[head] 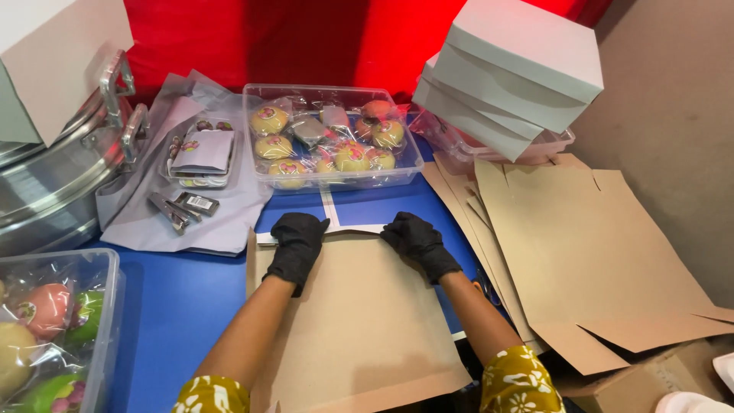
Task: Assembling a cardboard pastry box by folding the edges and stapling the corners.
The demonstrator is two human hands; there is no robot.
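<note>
Card sheet pressed flat by two gloved hands

Fingers of the left hand and right hand are laid together, flat on the far edge of the card sheet; beyond the sheet a clear tray is seen, flat cards to its right.

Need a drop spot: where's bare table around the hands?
Bare blue tabletop lies between the fruit bin and the cardboard sheet under both hands; a smaller strip sits below the clear tray. Crowded right: flat cardboard stack and white boxes.
</note>
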